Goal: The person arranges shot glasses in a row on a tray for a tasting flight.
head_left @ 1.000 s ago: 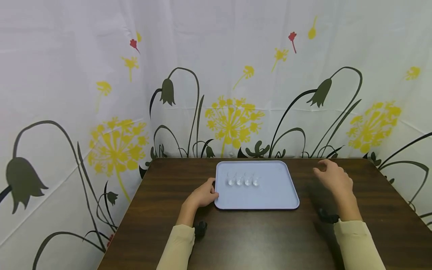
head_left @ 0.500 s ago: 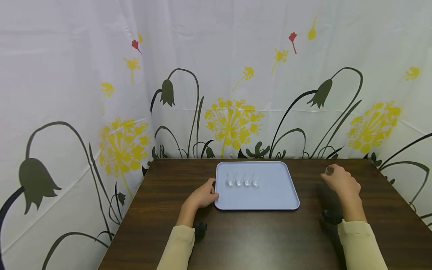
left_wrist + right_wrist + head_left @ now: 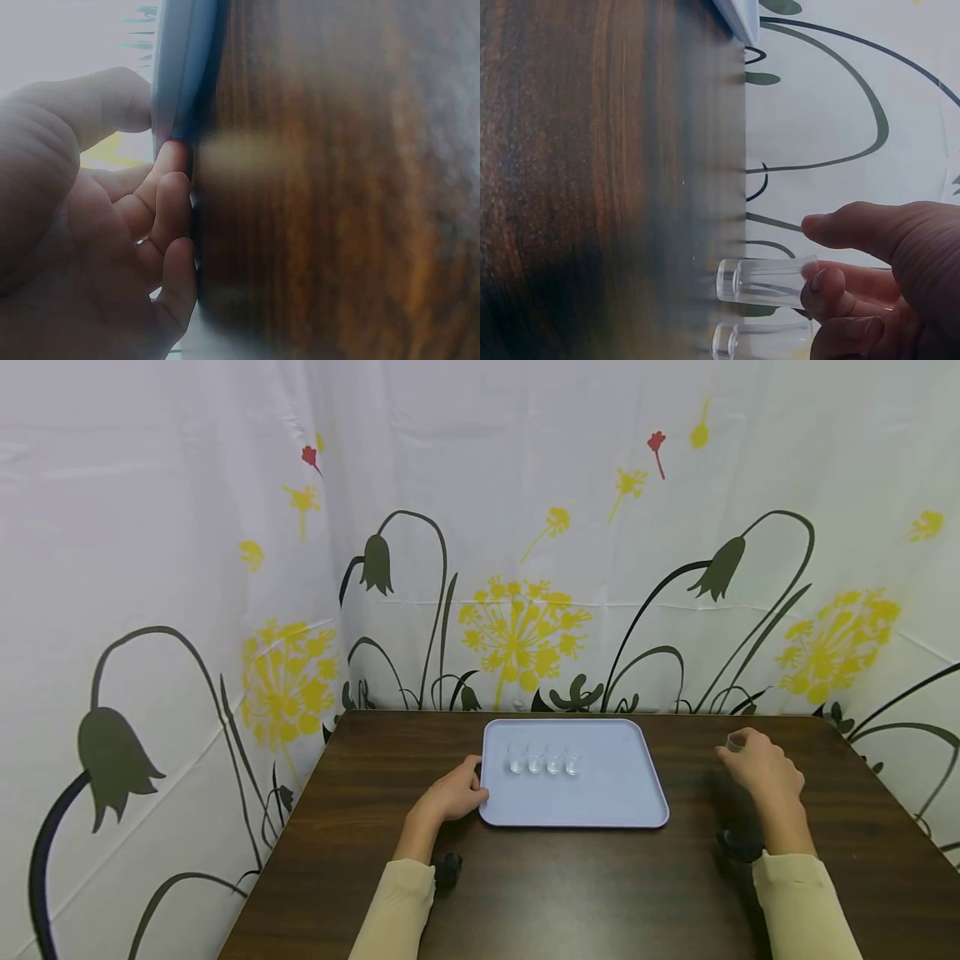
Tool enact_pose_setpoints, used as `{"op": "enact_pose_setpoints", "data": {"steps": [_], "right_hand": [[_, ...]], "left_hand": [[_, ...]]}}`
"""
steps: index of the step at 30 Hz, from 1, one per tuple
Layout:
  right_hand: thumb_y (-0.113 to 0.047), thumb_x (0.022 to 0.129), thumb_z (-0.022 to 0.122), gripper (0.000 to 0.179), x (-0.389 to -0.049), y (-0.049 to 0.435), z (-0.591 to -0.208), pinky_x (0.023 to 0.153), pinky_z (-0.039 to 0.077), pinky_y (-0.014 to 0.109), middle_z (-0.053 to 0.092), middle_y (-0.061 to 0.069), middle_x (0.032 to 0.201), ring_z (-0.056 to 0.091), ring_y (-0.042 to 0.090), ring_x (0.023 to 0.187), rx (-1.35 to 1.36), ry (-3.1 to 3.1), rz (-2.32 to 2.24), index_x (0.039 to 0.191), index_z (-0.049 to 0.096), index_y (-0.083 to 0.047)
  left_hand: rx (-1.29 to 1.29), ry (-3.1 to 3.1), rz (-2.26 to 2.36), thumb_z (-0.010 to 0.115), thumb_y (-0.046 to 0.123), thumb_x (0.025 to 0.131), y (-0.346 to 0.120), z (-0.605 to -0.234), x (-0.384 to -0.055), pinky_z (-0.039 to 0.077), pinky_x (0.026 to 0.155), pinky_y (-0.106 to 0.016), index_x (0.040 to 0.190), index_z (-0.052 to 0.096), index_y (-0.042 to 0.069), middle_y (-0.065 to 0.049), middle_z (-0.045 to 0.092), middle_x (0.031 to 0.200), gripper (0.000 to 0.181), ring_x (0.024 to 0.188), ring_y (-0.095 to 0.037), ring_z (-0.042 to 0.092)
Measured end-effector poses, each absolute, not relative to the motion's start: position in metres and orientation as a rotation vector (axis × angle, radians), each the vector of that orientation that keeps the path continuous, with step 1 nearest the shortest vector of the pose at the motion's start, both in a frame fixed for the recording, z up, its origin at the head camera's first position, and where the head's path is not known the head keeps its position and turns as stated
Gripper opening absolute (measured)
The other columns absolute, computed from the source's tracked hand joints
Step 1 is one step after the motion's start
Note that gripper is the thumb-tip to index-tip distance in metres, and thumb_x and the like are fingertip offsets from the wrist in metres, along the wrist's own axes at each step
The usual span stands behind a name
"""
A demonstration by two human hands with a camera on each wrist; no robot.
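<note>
A pale blue tray [image 3: 622, 785] lies on the table, with several clear shot glasses [image 3: 554, 764] standing in a row on it. My left hand [image 3: 452, 792] holds the tray's left rim, thumb on the upper side and curled fingers [image 3: 174, 202] at the edge. To the right of the tray, my right hand [image 3: 761, 768] is around the top of another shot glass [image 3: 769, 281], which stands on the table. Its fingertips [image 3: 826, 285] are at the rim, while the thumb appears apart from the glass. A second shot glass [image 3: 761, 341] stands close beside that one.
The dark wooden table [image 3: 585, 893] ends at the back against a white curtain [image 3: 480, 460] printed with flowers. Black wrist straps with cameras sit on both wrists. The tray's corner [image 3: 741, 19] shows at the top of the right wrist view.
My right hand has moved slightly right and closer in around a shot glass, which now shows between thumb and fingers. My left hand has stayed on the tray's rim. The head view has shifted slightly.
</note>
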State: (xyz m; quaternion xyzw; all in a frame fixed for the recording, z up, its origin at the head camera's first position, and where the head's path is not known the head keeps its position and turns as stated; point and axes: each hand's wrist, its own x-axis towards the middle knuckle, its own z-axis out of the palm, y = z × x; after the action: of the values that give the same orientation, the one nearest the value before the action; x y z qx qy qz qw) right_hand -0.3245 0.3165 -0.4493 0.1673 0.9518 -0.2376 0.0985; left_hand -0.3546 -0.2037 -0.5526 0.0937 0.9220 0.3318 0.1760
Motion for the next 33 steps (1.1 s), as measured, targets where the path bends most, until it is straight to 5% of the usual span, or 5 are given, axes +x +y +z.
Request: {"op": "enact_pose_setpoints", "data": {"steps": [24, 33], "right_hand": [[-0.044, 0.109, 0.053, 0.067, -0.326, 0.323, -0.453, 0.084, 0.045, 0.068, 0.054, 0.039, 0.146, 0.060, 0.061, 0.115, 0.570, 2.873, -0.771, 0.159, 0.039, -0.002], [-0.054, 0.108, 0.050, 0.078, -0.326, 0.324, -0.453, 0.091, 0.044, 0.073, 0.043, 0.041, 0.155, 0.055, 0.063, 0.123, 0.595, 2.800, -0.781, 0.165, 0.032, -0.003]], "left_hand": [[0.280, 2.630, 0.945, 0.065, 0.026, 0.095, -0.206, -0.562, -0.359, 0.044, 0.061, -0.032, 0.160, 0.040, 0.009, 0.000, 0.062, 0.089, 0.071, 0.068, -0.015, 0.056], [0.270, 2.624, 0.926, 0.066, 0.027, 0.096, -0.206, -0.565, -0.359, 0.045, 0.062, -0.032, 0.161, 0.039, 0.011, 0.001, 0.062, 0.089, 0.072, 0.068, -0.013, 0.055]]}}
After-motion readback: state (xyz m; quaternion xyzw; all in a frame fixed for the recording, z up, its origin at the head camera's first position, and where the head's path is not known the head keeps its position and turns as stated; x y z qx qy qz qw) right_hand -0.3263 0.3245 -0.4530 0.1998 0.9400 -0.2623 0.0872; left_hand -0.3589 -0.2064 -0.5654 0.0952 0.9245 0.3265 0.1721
